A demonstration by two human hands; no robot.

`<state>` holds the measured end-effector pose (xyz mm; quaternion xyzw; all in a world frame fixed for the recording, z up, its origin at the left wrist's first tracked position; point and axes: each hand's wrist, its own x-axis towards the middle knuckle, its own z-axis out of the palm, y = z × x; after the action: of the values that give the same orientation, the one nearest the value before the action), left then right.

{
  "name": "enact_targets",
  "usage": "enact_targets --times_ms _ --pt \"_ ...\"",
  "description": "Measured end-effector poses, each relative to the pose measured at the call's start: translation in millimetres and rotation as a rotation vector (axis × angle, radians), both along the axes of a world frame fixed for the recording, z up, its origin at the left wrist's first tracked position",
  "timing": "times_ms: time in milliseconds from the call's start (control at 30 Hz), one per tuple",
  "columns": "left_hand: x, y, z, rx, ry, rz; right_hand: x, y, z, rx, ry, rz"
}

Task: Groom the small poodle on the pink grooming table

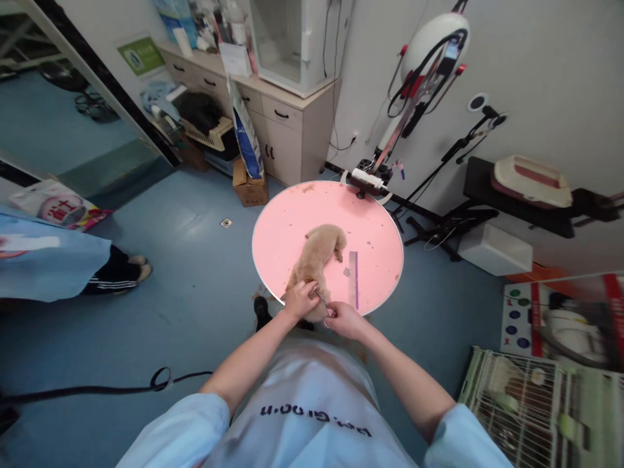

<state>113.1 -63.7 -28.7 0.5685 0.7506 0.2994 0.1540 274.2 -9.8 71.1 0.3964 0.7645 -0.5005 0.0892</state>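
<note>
A small tan dog (316,253) lies on a round pink table (283,227), its near end close to my body. My left hand (299,301) rests against that near end, fingers bent and closed on it; the exact part under the fingers is hard to make out. In my right hand (345,320) are scissors (322,303), the fingers at their handle loops and the blades pointing up and left, close to my left fingertips and the coat. Right of the dog lies a comb (356,279) with a purple spine. Small tufts of cut fur are scattered on the tabletop.
A white-and-red dryer on an arm (433,52) stands beyond the table, with a white bottle-like object (369,179) near the rim. Drawers (283,117) line the back wall. Another person's blue smock (53,260) shows at left, and a wire cage (521,403) at lower right.
</note>
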Motion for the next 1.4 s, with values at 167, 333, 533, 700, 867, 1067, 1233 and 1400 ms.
enact_targets --times_ms 167,333,533,700,867,1067,1233,1400 --pt "-2 0 -1.9 0.014 -0.009 -0.001 -2 -4 -10.8 -0.163 0.177 -0.018" --pt "-5 0 -2.7 0.042 -0.074 0.005 11 -13 -6.4 -0.242 0.284 -0.005" --pt "-4 0 2.1 0.026 -0.068 -0.012 12 -12 -8.6 -0.226 0.140 -0.101" --pt "-5 -1 1.7 0.023 -0.048 -0.030 4 -11 -9.7 -0.227 0.111 -0.099" --pt "-5 -2 0.2 -0.008 -0.038 -0.008 4 -13 -5.9 -0.084 0.037 -0.103" --pt "-3 -1 1.4 0.000 -0.008 -0.028 -3 -6 -10.7 -0.141 0.085 -0.049" --pt "-3 -1 2.0 0.005 -0.028 -0.029 2 -8 -12.4 -0.124 0.191 0.019" --pt "-4 0 3.2 -0.016 -0.078 -0.012 12 -13 -4.6 -0.190 0.202 0.052"
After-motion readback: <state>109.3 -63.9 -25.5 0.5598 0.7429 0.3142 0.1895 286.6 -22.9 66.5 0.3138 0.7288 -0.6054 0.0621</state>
